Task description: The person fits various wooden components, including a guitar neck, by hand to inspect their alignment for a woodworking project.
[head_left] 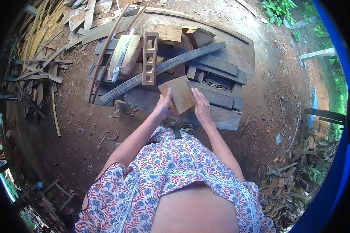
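Observation:
Between my two hands is a squarish wooden block (pixel 179 94) with a smooth, light-brown face, held tilted above the stacked boards. My left hand (pixel 163 105) grips its left side, thumb lying on the face. The right hand (pixel 201 106) presses against the block's right edge with fingers stretched along it. Just beyond the block stands a brown piece with a row of square openings (pixel 150 58). A long dark ridged bar (pixel 163 66) lies slantwise across the pile behind it.
Dark planks (pixel 221 97) are stacked low in front of me. A pale log piece (pixel 125 54) and another wood block (pixel 168 33) rest on them. Scrap wood (pixel 39 77) heaps up at the left, more offcuts (pixel 282 190) at the lower right. A wire fence (pixel 326 101) runs along the right.

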Demonstrator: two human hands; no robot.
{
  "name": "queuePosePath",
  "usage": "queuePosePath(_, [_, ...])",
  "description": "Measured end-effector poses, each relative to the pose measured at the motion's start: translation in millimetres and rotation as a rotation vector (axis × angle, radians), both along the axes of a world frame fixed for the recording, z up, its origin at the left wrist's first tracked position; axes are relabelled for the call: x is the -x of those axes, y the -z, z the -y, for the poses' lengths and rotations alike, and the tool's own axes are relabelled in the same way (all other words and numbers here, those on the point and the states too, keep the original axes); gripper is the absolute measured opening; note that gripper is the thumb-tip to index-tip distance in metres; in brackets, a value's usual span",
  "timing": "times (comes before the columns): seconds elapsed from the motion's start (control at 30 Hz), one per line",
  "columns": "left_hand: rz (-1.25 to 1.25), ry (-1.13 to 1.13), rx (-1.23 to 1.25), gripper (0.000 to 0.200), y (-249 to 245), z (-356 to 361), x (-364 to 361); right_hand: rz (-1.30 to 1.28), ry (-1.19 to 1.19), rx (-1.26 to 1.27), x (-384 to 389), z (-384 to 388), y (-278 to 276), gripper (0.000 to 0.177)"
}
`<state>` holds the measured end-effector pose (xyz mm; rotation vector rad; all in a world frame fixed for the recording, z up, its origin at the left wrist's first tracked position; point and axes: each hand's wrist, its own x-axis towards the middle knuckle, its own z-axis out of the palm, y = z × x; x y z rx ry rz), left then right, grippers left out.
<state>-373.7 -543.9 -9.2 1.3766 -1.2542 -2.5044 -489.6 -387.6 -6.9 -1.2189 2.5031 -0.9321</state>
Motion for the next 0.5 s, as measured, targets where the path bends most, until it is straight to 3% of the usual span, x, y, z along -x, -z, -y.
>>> queuePosePath(0.17, [-0.215, -0.008, -0.228, 0.09, 7.0, 4.5, -3.9, -0.176, -0.207, -0.002, -11.9, 39.7, -7.9, 0.061])
queuePosePath(0.23, [-0.15, -0.022, -0.202, 0.089, -0.3, 5.5, -0.8, -0.224, -0.235, -0.035, -6.0, 44.4, 4.4, 0.061])
queuePosePath(0.3, [-0.093, -0.041, -0.179, 0.088, -3.8, 7.3, -0.4, -0.226, -0.031, -0.309, 15.2, 35.1, 22.5, 0.068])
queuePosePath(0.43, [-0.042, -0.025, -0.101, 0.079, 6.1, 18.0, -5.1, -0.126, 0.02, -0.281, 29.5, 33.8, 10.5, 0.069])
queuePosePath(0.5, [-0.027, -0.009, -0.066, 0.076, 6.5, 16.4, -10.3, -0.215, -0.135, -0.115, 12.7, 47.1, -7.3, 0.069])
